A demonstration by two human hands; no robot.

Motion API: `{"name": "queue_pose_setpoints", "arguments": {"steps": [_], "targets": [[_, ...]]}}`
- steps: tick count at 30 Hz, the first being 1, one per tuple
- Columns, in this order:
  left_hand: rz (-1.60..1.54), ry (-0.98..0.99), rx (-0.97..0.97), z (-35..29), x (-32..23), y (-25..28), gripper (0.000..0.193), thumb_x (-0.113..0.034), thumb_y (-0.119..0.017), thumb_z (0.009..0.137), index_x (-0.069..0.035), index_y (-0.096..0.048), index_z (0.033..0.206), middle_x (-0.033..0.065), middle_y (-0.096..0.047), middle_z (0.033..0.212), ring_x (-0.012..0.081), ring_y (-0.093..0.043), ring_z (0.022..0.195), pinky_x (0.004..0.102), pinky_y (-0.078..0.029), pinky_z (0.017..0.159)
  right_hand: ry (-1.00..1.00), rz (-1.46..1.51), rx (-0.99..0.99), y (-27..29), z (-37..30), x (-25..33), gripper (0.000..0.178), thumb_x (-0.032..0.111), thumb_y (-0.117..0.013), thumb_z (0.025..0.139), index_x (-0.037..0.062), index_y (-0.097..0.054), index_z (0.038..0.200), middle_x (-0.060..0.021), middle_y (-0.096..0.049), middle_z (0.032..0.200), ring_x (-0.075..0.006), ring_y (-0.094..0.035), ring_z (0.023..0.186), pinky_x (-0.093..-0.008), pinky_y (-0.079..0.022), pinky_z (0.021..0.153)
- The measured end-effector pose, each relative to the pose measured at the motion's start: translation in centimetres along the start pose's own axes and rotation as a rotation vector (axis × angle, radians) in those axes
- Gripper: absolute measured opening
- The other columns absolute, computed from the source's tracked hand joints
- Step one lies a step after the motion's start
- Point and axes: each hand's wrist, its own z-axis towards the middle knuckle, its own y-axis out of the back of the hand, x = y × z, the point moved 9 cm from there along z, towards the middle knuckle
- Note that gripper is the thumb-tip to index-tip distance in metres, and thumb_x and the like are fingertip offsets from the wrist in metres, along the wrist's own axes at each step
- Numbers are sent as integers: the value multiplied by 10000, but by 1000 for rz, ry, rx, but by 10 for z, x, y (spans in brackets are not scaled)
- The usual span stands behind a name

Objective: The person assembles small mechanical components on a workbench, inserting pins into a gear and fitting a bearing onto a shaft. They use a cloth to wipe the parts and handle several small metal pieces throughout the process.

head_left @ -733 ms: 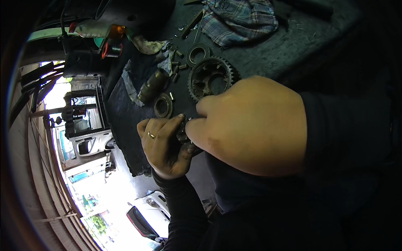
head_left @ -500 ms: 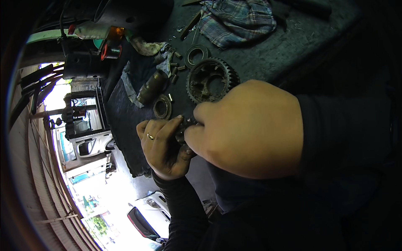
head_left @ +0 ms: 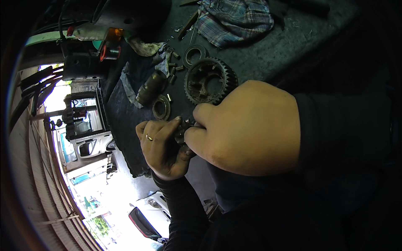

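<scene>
My left hand (head_left: 161, 148), with a ring on one finger, is closed around a small dark metal part (head_left: 180, 136) with a lobed edge. Only a sliver of this part shows; its kind is hard to make out. From the right, my right hand (head_left: 247, 127) comes in with thumb and forefinger pinched on the same part, its other fingers hidden behind the back of the hand. Just beyond the hands lies a large toothed gear ring (head_left: 194, 85), open in the middle and greasy inside. A flat metal ring (head_left: 161, 108) rests on the bench near my left fingertips.
Farther off on the dark workbench (head_left: 293, 50) lie a bearing ring (head_left: 194, 54), a metal sleeve (head_left: 151, 88), several small rollers (head_left: 173, 78), a rag (head_left: 144, 47) and a plaid cloth (head_left: 236, 21). A bottle (head_left: 90, 32) is at the far left. White vehicles (head_left: 153, 213) stand beyond the bench.
The view has shifted very slightly, so the bench things sit a little farther left. Both hands keep nearly the same grip on the small metal part.
</scene>
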Motion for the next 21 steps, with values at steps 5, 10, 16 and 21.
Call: {"name": "queue_pose_setpoints", "arguments": {"steps": [5, 10, 16, 21], "targets": [[-5, 4, 4, -2, 0, 0, 579, -552, -688, 776, -35, -667, 1036, 58, -636, 789, 206, -582, 702, 393, -368, 783, -13, 28, 36, 2, 0, -1, 144, 161, -641, 791, 26, -620, 837, -111, -593, 731, -207, -620, 506, -334, -482, 397], [-31, -26, -27, -4, 0, 2, 577, -528, -721, 737, -31, -671, 1025, 58, -636, 790, 208, -585, 711, 397, -365, 786, -65, 92, 93, 3, 3, -7, 147, 155, -635, 791, 25, -621, 856, -117, -604, 753, -224, -632, 532, -339, -499, 427], [-45, -20, -20, -5, 1, 2, 565, -498, -745, 709, -24, -674, 1008, 63, -635, 789, 216, -580, 712, 398, -363, 791, -65, 115, 71, -2, -1, -5, 145, 143, -627, 795, 24, -625, 877, -132, -624, 783, -254, -659, 607, -355, -531, 509], [-63, -20, -24, -3, 1, 2, 554, -488, -745, 713, -22, -675, 1005, 65, -631, 785, 217, -576, 708, 397, -363, 794, -40, 91, 29, -3, -6, -7, 145, 125, -629, 788, 24, -628, 892, -144, -637, 807, -258, -662, 613, -356, -534, 512]]}}
